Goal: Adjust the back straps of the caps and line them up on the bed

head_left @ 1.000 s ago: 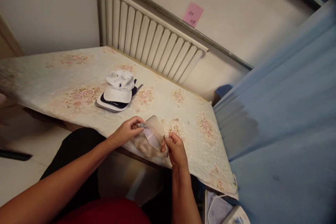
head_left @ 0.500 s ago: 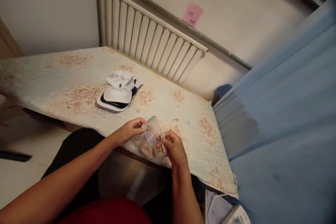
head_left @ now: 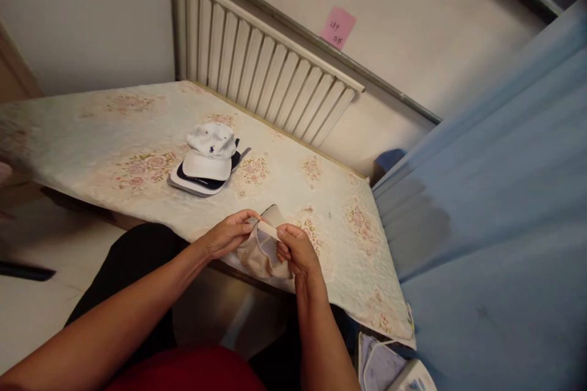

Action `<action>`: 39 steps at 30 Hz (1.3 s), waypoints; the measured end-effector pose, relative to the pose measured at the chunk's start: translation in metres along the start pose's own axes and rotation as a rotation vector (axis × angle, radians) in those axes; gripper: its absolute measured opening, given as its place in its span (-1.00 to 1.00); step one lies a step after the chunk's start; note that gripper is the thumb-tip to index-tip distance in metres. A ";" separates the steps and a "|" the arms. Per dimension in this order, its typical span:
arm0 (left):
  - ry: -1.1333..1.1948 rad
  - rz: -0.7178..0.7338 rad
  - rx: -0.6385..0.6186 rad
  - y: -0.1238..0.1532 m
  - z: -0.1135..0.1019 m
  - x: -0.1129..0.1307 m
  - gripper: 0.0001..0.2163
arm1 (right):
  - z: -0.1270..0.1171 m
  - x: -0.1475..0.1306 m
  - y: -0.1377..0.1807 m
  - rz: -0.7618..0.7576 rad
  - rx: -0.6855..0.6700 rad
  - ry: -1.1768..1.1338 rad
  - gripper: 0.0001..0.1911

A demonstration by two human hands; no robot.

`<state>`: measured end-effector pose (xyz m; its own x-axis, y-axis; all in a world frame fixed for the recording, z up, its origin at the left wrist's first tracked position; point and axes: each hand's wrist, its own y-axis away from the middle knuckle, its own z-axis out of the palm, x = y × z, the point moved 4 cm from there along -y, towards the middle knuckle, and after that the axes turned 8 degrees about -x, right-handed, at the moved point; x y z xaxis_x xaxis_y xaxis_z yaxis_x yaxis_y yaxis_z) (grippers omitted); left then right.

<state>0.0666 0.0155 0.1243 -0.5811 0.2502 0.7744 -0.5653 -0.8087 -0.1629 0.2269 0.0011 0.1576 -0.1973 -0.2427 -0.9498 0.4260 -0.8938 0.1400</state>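
Ahead of you on the desk [head_left: 92,128], covered in a pale floral cloth, sits a stack of caps [head_left: 207,162]: a white cap on top, a dark one and a grey one beneath. Behind the desk a white ribbed radiator [head_left: 257,76] runs along the wall, with a pink sticky note [head_left: 338,27] above it. To your right hangs blue fabric [head_left: 495,195].

Stacked caps [head_left: 208,162] beyond; tabletop [head_left: 92,128] otherwise bare.

The beige cap [head_left: 261,253] looked soft matt cloth; the tablecloth [head_left: 114,134] was quilted floral fabric, the radiator [head_left: 261,67] smooth painted metal.
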 end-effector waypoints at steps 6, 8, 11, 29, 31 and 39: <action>0.000 0.006 -0.028 0.000 0.005 0.001 -0.68 | 0.001 0.008 -0.001 0.039 -0.020 -0.017 -0.65; -0.001 0.001 -0.021 0.000 0.005 0.000 -0.68 | 0.001 0.010 -0.001 0.044 -0.012 -0.025 -0.64; -0.004 -0.007 -0.009 0.000 0.004 -0.001 -0.67 | 0.001 0.011 -0.001 0.044 0.008 -0.031 -0.63; -0.045 0.015 0.022 -0.001 0.000 -0.004 -0.73 | 0.004 0.016 -0.004 0.016 0.111 0.031 -0.74; -0.053 0.008 0.035 -0.001 -0.001 -0.005 -0.72 | 0.002 0.017 -0.006 -0.001 0.139 0.080 -0.78; -0.139 -0.042 0.087 0.001 0.003 -0.002 -0.71 | -0.009 0.009 -0.002 -0.013 0.203 0.382 -0.78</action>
<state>0.0693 0.0129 0.1240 -0.4676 0.2135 0.8578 -0.5314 -0.8434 -0.0798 0.2316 0.0042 0.1462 0.1560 -0.1076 -0.9819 0.2354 -0.9613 0.1428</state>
